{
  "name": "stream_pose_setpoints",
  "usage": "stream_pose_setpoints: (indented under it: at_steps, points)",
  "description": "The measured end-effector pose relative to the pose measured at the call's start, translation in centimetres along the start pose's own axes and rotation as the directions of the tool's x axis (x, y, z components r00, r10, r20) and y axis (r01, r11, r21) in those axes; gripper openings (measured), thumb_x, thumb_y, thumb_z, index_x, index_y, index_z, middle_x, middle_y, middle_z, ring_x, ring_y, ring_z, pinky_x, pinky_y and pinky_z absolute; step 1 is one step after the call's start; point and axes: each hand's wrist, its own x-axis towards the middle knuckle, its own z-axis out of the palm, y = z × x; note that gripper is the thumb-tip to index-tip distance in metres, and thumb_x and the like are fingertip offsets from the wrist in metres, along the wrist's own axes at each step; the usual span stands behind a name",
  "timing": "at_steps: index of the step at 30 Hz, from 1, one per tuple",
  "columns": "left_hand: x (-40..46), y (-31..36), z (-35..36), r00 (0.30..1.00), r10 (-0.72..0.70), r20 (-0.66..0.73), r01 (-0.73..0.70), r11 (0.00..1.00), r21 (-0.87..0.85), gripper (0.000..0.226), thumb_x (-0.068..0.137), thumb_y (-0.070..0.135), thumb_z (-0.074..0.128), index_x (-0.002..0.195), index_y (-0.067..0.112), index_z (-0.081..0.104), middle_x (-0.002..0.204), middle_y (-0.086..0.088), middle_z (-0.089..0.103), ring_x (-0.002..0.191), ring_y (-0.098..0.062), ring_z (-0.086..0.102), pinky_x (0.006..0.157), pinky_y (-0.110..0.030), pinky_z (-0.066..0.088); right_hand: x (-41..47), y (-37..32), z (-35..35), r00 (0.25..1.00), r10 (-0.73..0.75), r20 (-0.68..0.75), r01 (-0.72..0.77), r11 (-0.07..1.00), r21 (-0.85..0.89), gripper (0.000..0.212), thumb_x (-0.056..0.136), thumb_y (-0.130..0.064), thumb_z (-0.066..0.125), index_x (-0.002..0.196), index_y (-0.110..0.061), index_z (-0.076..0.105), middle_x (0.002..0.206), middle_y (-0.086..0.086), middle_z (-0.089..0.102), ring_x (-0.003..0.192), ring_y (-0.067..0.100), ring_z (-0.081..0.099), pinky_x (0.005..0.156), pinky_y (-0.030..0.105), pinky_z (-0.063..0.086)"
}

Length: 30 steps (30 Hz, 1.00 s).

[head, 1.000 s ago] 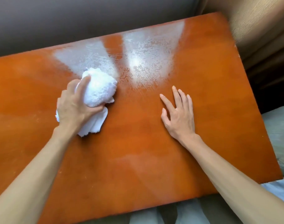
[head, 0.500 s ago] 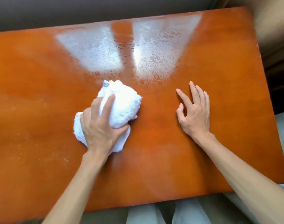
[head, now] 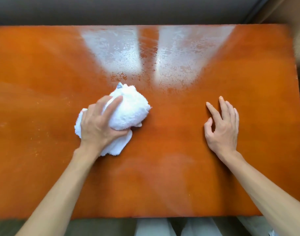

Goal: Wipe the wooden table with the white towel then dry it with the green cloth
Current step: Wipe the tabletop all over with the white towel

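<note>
Under the left hand, near mid-table: the white towel, bunched into a wad, fingers curled over its top, thumb tucked beneath, pressing it to the wooden table. The loose tail of the towel lies below the palm. Right hand rests flat on the wood well to the side, fingers straight and slightly spread, holding nothing. Beyond both sets of fingertips, two pale streaky patches catch the light, whether wet film or glare I cannot tell. Judgement: wiping stage underway, far strip likely remains. Green cloth nowhere in view; drying not yet begun.
</note>
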Motion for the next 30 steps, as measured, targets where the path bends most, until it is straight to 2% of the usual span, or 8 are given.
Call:
stream_pose_setpoints:
  at_steps: [6,10,13,17,22,26,28,30]
  points:
    - [8.8,-5.7,-1.9,0.93,-0.35,-0.111,0.361,0.926,0.112,0.09,0.065,0.062,0.072,0.144,0.039,0.036,0.14,-0.006,0.044,0.118,-0.036,0.048,0.095,-0.042,0.041,-0.1,0.1,0.0,1.0,-0.003,0.001,0.003,1.0,-0.006,0.049,0.096,-0.023,0.046,0.145,-0.022,0.052,0.16,0.011,0.035,0.149,0.031,0.029,0.124,0.051,0.019]
    - [9.0,-3.1,-1.3,0.889,-0.433,-0.15,0.453,0.88,0.143,0.088,0.067,0.057,0.073,0.145,0.038,0.038,0.142,-0.005,0.044,0.11,-0.038,0.049,0.088,-0.041,0.039,0.0,0.0,0.0,1.0,-0.009,-0.004,0.009,1.0,-0.002,0.05,0.095,-0.022,0.045,0.144,-0.022,0.052,0.16,0.012,0.035,0.148,0.032,0.029,0.123,0.052,0.02]
    - [5.8,0.5,0.0,0.951,-0.301,-0.074,0.307,0.946,0.103,0.09,0.057,0.058,0.063,0.142,0.035,0.046,0.141,-0.005,0.049,0.102,-0.036,0.054,0.083,-0.04,0.039,0.0,0.0,0.1,1.0,-0.017,-0.014,0.016,1.0,-0.003,0.05,0.094,-0.021,0.045,0.144,-0.021,0.053,0.16,0.012,0.035,0.148,0.033,0.03,0.123,0.053,0.02]
    - [-1.1,8.0,3.3,0.999,0.018,0.045,-0.017,1.0,-0.018,0.094,0.051,0.059,0.061,0.14,0.033,0.047,0.137,-0.008,0.057,0.092,-0.035,0.057,0.082,-0.045,0.046,0.0,0.1,0.1,0.999,-0.025,-0.025,0.025,1.0,-0.003,0.05,0.094,-0.021,0.044,0.143,-0.02,0.053,0.159,0.013,0.036,0.147,0.034,0.031,0.122,0.052,0.021]
    - [-11.5,16.2,6.0,0.94,0.295,0.171,-0.278,0.954,-0.117,0.098,0.056,0.054,0.083,0.143,0.036,0.042,0.138,-0.001,0.048,0.102,-0.032,0.052,0.091,-0.045,0.038,0.0,0.2,0.0,0.999,-0.031,-0.03,0.031,1.0,-0.003,0.05,0.094,-0.02,0.043,0.143,-0.02,0.053,0.159,0.013,0.037,0.147,0.034,0.031,0.122,0.051,0.021]
    - [-16.7,18.7,6.4,0.88,0.466,0.097,-0.439,0.873,-0.213,0.041,0.086,0.038,0.067,0.128,0.037,0.064,0.126,0.0,0.063,0.096,-0.03,0.055,0.087,-0.043,0.043,0.0,0.2,-0.1,1.0,-0.02,-0.021,0.02,1.0,-0.002,0.049,0.095,-0.022,0.044,0.144,-0.021,0.053,0.16,0.013,0.036,0.148,0.032,0.03,0.123,0.05,0.02]
    - [-17.5,18.6,6.3,0.853,0.518,0.065,-0.499,0.845,-0.194,0.034,0.09,0.032,0.064,0.124,0.038,0.066,0.12,0.0,0.067,0.093,-0.029,0.058,0.084,-0.043,0.047,0.0,0.2,0.0,1.0,-0.019,-0.016,0.019,1.0,0.0,0.049,0.095,-0.022,0.044,0.144,-0.022,0.052,0.16,0.012,0.035,0.148,0.031,0.029,0.124,0.05,0.019]
    - [-17.3,18.0,6.3,0.828,0.548,0.119,-0.527,0.832,-0.172,0.041,0.088,0.037,0.066,0.128,0.039,0.061,0.123,0.002,0.063,0.093,-0.026,0.057,0.085,-0.044,0.048,0.1,0.2,0.0,1.0,-0.014,-0.014,0.014,1.0,0.004,0.049,0.096,-0.023,0.044,0.144,-0.022,0.052,0.16,0.012,0.035,0.148,0.032,0.029,0.124,0.05,0.018]
